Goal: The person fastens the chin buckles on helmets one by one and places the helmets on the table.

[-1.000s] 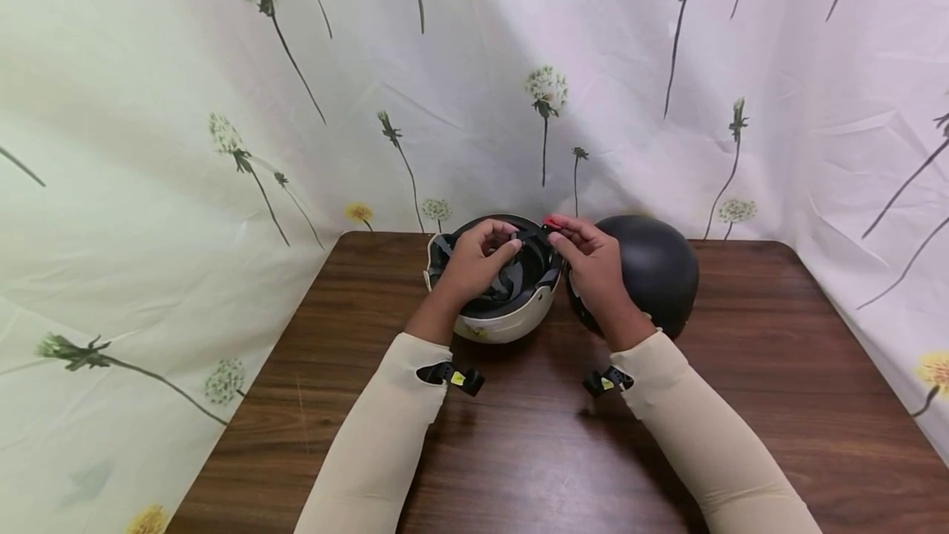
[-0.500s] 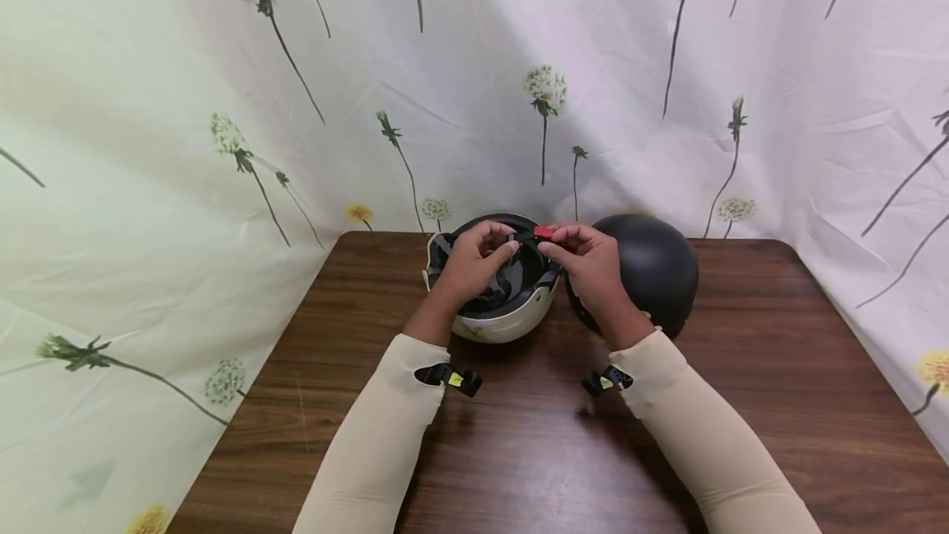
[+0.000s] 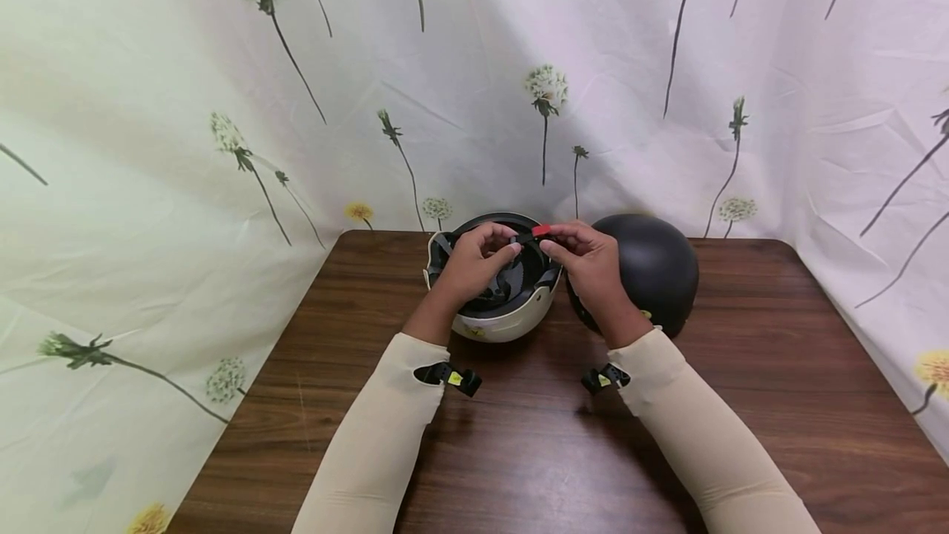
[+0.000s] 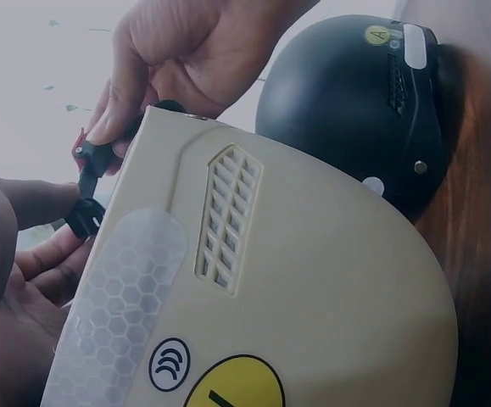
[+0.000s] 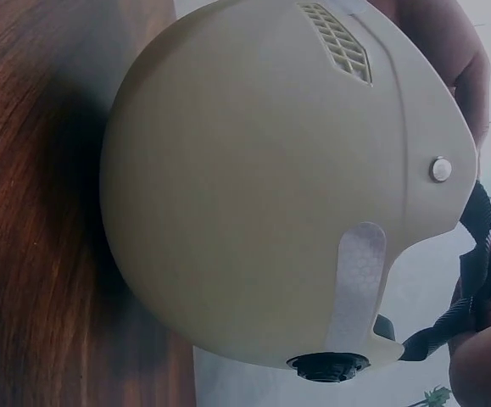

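A cream helmet (image 3: pixel 511 326) lies upside down on the table, its dark padded inside facing up. Over its opening my left hand (image 3: pixel 472 264) pinches a black buckle piece (image 4: pixel 84 219) of the chin strap between thumb and fingers. My right hand (image 3: pixel 593 264) pinches the other buckle end, which carries a red tab (image 3: pixel 542 231). A dark piece spans the short gap between the two hands; I cannot tell whether the buckle is latched. In the right wrist view the black strap (image 5: pixel 438 332) runs from the helmet's edge up to my right fingers.
A matte black helmet (image 3: pixel 656 266) sits dome up, close to the right of the cream one. Both are at the far side of the brown wooden table (image 3: pixel 511 452). Behind hangs a white cloth (image 3: pixel 474 105) printed with dandelions.
My right hand has brought the red-tabbed buckle end left and slightly down from the helmet's right rim towards the left hand. My left hand has stayed almost still.
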`<state>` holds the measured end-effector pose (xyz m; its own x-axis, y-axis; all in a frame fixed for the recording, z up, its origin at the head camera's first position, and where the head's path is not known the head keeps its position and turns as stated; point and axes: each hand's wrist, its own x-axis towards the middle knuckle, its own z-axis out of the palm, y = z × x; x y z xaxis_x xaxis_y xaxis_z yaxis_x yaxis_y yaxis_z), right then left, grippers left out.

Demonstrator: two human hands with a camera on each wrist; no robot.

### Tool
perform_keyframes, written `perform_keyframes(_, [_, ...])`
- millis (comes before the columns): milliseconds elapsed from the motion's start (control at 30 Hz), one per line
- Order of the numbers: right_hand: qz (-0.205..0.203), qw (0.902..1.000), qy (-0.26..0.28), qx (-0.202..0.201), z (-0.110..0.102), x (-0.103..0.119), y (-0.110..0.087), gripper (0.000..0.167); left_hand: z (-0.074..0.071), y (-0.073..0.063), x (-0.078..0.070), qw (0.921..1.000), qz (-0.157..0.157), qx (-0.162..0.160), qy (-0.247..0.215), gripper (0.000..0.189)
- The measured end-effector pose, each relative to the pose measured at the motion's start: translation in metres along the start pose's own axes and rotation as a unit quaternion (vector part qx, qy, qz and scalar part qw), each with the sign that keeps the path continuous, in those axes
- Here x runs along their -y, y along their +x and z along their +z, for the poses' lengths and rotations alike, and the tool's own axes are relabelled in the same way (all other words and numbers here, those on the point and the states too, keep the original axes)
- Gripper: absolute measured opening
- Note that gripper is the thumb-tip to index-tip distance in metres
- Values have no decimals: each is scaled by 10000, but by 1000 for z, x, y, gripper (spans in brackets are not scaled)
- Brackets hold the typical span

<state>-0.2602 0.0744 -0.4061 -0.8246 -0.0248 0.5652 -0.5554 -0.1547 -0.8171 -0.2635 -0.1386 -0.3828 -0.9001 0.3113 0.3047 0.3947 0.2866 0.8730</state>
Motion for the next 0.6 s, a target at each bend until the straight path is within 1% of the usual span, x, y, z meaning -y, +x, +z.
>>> perform_keyframes(133, [-93, 9999, -99, 9, -1, 0, 1, 23, -1, 0, -1, 9999, -35, 99, 20, 27])
perform_keyframes(300, [-21, 9997, -234, 85, -2, 1, 1, 23, -1, 0, -2, 9998, 18, 154, 147, 26])
perform_keyframes(467, [66, 9993, -302, 190, -2, 2, 2, 23, -2, 1, -2, 9992, 119, 156, 345, 24])
perform_keyframes(600, [72, 9990, -366, 264, -2, 1, 3, 22, -1, 1, -1, 9981, 126, 156, 587, 23])
